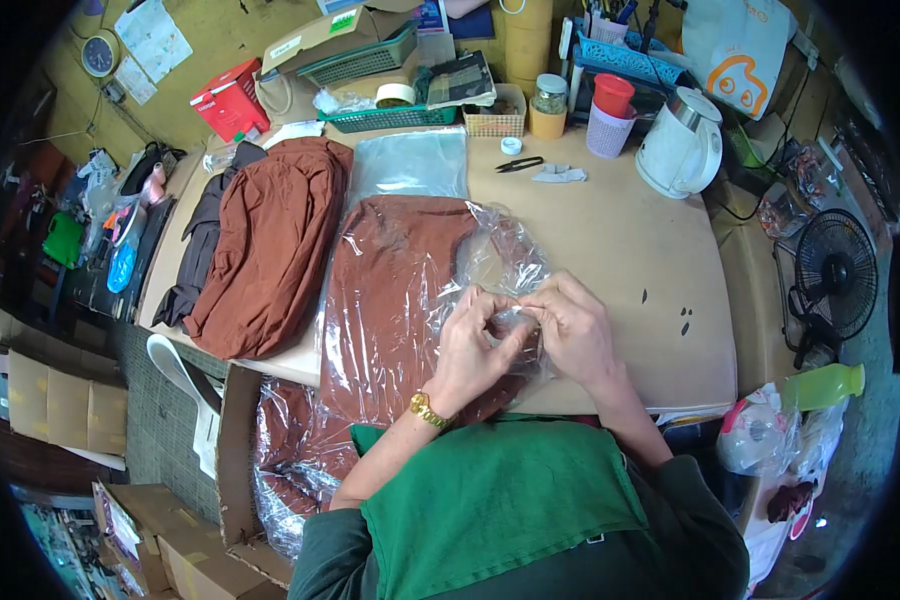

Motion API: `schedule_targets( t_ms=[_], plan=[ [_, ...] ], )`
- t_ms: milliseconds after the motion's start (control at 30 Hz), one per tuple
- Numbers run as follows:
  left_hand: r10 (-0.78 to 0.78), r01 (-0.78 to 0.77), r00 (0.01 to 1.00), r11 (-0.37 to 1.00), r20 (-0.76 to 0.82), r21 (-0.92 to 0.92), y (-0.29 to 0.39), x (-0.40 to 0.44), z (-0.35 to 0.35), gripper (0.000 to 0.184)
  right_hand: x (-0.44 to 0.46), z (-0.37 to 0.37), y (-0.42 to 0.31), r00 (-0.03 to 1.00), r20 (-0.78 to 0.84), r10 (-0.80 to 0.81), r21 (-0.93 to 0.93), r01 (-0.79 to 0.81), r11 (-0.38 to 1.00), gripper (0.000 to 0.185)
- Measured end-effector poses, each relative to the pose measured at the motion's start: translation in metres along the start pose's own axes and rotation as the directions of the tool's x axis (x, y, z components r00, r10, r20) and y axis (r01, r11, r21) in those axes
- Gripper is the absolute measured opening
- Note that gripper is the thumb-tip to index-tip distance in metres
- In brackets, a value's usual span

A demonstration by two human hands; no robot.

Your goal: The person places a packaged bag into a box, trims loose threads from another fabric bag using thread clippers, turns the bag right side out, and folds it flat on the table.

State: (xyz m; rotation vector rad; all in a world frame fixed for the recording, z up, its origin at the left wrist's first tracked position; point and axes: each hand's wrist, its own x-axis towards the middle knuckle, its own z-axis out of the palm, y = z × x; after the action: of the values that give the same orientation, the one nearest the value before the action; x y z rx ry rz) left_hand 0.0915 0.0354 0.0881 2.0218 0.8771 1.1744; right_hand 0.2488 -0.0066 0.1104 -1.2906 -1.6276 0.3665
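A clear plastic bag (503,248) with a rust-brown folded garment (385,290) inside lies on the table in front of me. At the bag's right side, my left hand (467,350) pinches the crumpled plastic. My right hand (576,328) is closed on the same bunch of plastic, its fingertips almost meeting those of the left. What lies exactly between the fingertips is too small to tell. Left of the bag is a pile of rust-brown garments (265,250), with a dark grey garment (198,262) beside it. Flat clear bags (410,163) lie behind.
Thread snips (520,164) and a small white roll (511,145) lie toward the back. A white kettle (678,145) stands at the back right, near a fan (836,272). By my left side, a cardboard box (238,450) holds bagged garments (295,450).
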Motion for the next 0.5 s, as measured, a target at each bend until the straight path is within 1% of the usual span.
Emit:
schedule_targets(
  t_ms=[33,67,100,133,167,200,233,267,300,333,367,400,433,467,500],
  plan=[
    [0.001,-0.001,1.000,1.000,0.000,0.001,-0.004,0.001,0.000,0.020,0.000,0.000,-0.003,0.993,-0.015,-0.114,-0.183,0.109,0.977,0.004],
    [0.063,-0.063,0.998,0.997,-0.008,0.037,-0.008,0.004,-0.001,0.020,0.000,0.000,-0.004,0.974,-0.008,-0.228,-0.360,0.210,0.909,0.004],
    [0.125,-0.124,0.992,0.990,-0.012,0.073,-0.013,0.005,-0.002,0.021,0.000,0.000,-0.003,0.973,-0.009,-0.229,-0.358,0.211,0.909,0.004],
    [0.071,-0.072,0.997,0.994,0.016,0.077,-0.016,0.005,-0.002,0.026,-0.001,0.001,0.001,0.993,0.064,-0.100,-0.226,0.112,0.968,0.006],
    [0.069,-0.070,0.997,0.995,0.019,0.077,-0.017,0.004,-0.001,0.026,-0.004,0.002,0.005,0.988,0.155,0.023,-0.097,-0.008,0.995,0.008],
    [0.072,-0.070,0.997,0.996,-0.028,0.056,-0.011,0.006,0.000,0.030,-0.007,0.005,0.018,0.988,0.154,0.026,-0.097,-0.011,0.995,0.008],
    [0.078,-0.076,0.994,0.997,-0.077,0.034,-0.005,0.009,0.000,0.033,-0.008,0.008,0.035,0.954,0.226,0.195,0.298,-0.258,0.919,0.011],
    [0.083,-0.081,0.994,0.996,-0.074,0.031,0.004,0.009,-0.005,0.033,-0.008,0.008,0.048,0.884,0.352,0.309,0.612,-0.467,0.638,0.015],
    [0.030,-0.030,0.999,0.998,-0.012,-0.056,0.014,0.005,-0.013,0.038,-0.006,0.004,0.048,0.885,0.345,0.311,0.612,-0.464,0.640,0.015],
    [-0.021,0.029,0.998,0.990,0.054,-0.137,0.018,0.003,-0.018,0.043,-0.005,0.000,0.045,0.857,0.393,0.334,0.629,-0.516,0.581,0.016],
    [-0.022,0.030,0.998,0.990,0.058,-0.137,0.018,0.003,-0.017,0.043,-0.004,-0.003,0.042,0.824,0.444,0.353,0.641,-0.567,0.517,0.017],
    [0.111,-0.107,0.991,0.993,0.068,-0.056,0.017,0.003,-0.016,0.043,-0.004,-0.003,0.040,0.822,0.445,0.355,0.641,-0.570,0.514,0.017],
    [0.240,-0.243,0.967,0.970,0.087,0.024,0.016,0.003,-0.015,0.044,-0.004,-0.001,0.037,0.816,0.473,0.333,0.666,-0.579,0.471,0.017],
    [0.386,-0.385,0.923,0.921,0.005,0.049,0.001,0.010,-0.008,0.038,-0.003,0.001,0.035,0.809,0.504,0.304,0.687,-0.588,0.427,0.016],
    [0.387,-0.387,0.922,0.921,0.005,0.051,-0.004,0.011,-0.007,0.038,-0.001,0.003,0.036,0.810,0.503,0.301,0.688,-0.586,0.428,0.016]
  ],
)
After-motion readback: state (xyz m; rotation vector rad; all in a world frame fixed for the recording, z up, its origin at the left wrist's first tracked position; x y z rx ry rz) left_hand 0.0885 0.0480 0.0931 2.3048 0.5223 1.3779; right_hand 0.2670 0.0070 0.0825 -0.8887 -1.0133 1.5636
